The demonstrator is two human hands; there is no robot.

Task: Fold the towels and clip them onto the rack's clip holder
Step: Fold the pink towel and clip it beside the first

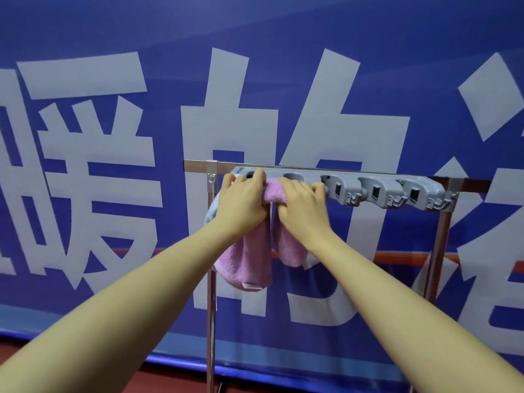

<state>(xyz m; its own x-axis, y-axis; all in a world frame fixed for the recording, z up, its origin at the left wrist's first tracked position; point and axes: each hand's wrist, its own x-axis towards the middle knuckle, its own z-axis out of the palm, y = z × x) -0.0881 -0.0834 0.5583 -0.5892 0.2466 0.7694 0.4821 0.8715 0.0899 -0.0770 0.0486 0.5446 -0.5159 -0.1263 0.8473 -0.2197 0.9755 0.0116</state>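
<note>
Towels: 1 pink towel (249,259) getting gripped by both left hand (241,199) & right hand (304,207) at gray clip holder (377,190), 1 light-blue towel (211,214) hanging behind; approx 5 clip slots.

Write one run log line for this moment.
left hand: grips pink towel | right hand: grips same | place: grey clip holder | clipped: cannot tell
</note>
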